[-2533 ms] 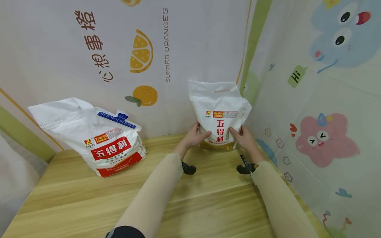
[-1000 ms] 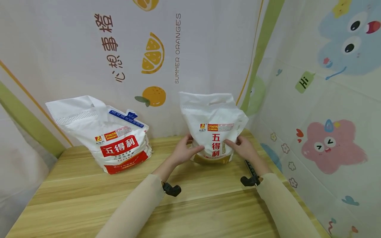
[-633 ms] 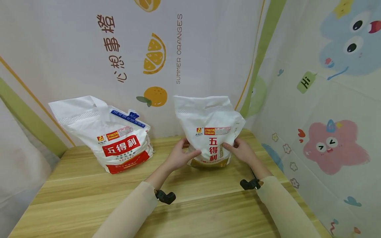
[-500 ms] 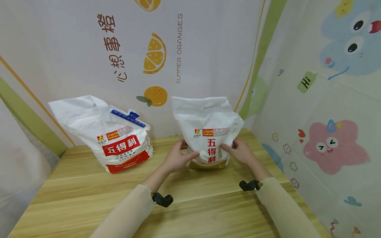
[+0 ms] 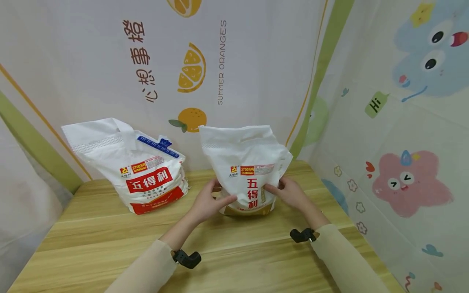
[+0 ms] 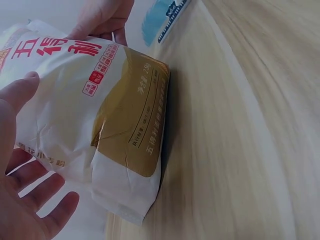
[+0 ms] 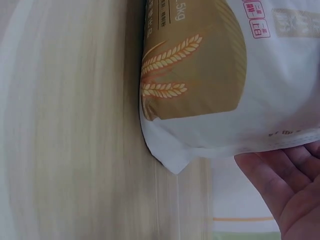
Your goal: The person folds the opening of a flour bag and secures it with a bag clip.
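A white flour bag (image 5: 243, 158) with red lettering and a gold-brown base stands at the centre-right of the table in the head view, leaning slightly. My left hand (image 5: 209, 203) grips its left side, thumb on the front and fingers round the flank. On the opposite side my right hand (image 5: 291, 195) holds the bag the same way, its far fingers partly hidden. Wheat ears on the bag's base (image 7: 200, 75) show in the right wrist view. The base sits on or very close to the tabletop; I cannot tell which.
To the left stands a second flour bag (image 5: 146, 175), its top folded and a blue sealing clip (image 5: 158, 146) across its corner. Another strip-like clip (image 6: 172, 16) lies beyond the right hand in the left wrist view. Printed curtains (image 5: 256, 61) rise behind the wooden table (image 5: 234, 260).
Both hands have brought the flour bag leftward and nearer to me, away from the right corner. The head view has shifted a little; the second bag stays put.
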Demonstrator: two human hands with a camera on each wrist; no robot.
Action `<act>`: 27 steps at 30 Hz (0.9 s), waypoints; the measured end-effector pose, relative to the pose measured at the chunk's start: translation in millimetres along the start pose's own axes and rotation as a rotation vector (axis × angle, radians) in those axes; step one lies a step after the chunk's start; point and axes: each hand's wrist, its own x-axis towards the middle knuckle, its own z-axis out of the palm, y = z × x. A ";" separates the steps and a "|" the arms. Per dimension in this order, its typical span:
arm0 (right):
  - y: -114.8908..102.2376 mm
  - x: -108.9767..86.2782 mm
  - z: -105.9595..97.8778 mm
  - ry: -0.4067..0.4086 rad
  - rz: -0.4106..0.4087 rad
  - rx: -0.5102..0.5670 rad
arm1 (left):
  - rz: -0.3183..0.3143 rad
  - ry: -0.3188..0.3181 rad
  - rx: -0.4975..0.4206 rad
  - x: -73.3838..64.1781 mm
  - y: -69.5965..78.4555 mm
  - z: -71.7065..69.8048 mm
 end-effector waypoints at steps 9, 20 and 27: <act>-17.0 -5.2 11.0 -0.023 -0.011 -0.002 | 0.000 0.010 0.000 -17.0 -2.9 -14.8; -30.6 -6.9 28.3 -0.039 -0.041 0.008 | -0.005 0.042 0.024 -35.9 -8.5 -29.9; -40.6 -6.6 35.8 -0.033 -0.027 0.008 | -0.039 0.037 0.026 -43.2 -11.9 -38.8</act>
